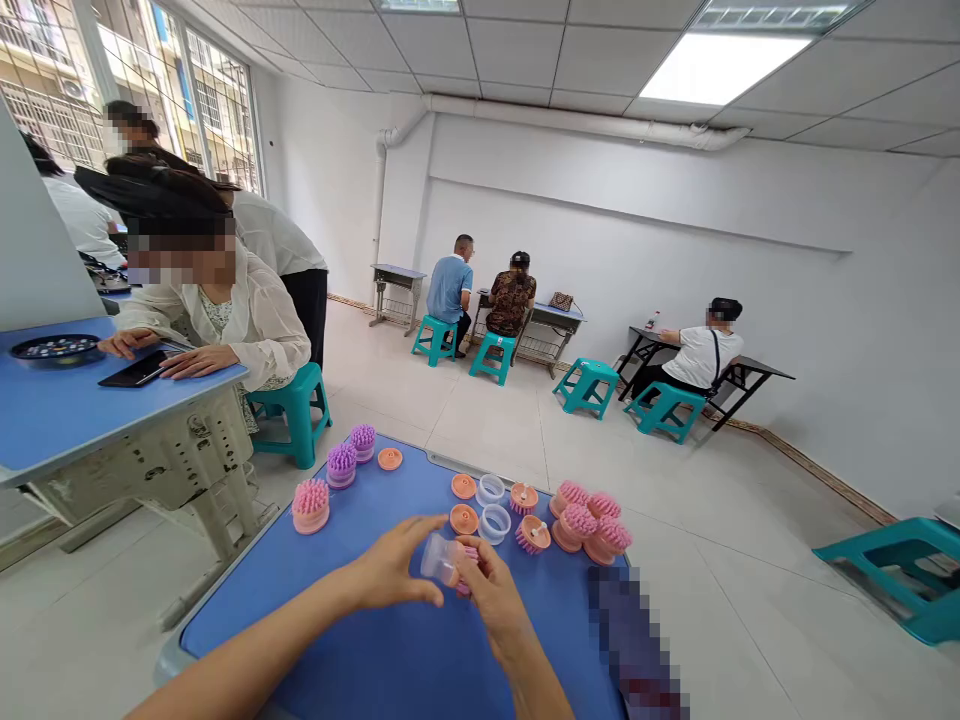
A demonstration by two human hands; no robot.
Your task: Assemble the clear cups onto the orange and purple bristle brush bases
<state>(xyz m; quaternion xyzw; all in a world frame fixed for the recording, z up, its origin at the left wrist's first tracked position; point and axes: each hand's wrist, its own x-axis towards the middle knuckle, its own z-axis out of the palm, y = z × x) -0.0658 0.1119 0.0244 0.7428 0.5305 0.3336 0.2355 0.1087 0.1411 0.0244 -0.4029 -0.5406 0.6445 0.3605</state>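
Note:
My right hand [493, 592] is closed around a small scrub brush with pink bristles [470, 553], held on its side above the blue desk [375, 640]. A clear plastic cup [437, 557] sits against the brush's orange part and points left. My left hand [394, 568] is beside the cup, thumb and fingers spread apart; whether a fingertip touches it I cannot tell. Just beyond my hands are two orange discs [463, 519], two clear rings [494, 524] and two upturned brush heads [533, 534] with orange undersides and small white parts.
Several pink brushes [578, 524] stand bunched at the desk's right. Two purple brushes [342, 466], a pink brush [310, 506] and another orange disc [390, 459] are at the left. A pixelated dark item [634, 640] lies along the right edge. A person [217, 300] sits at the neighbouring desk.

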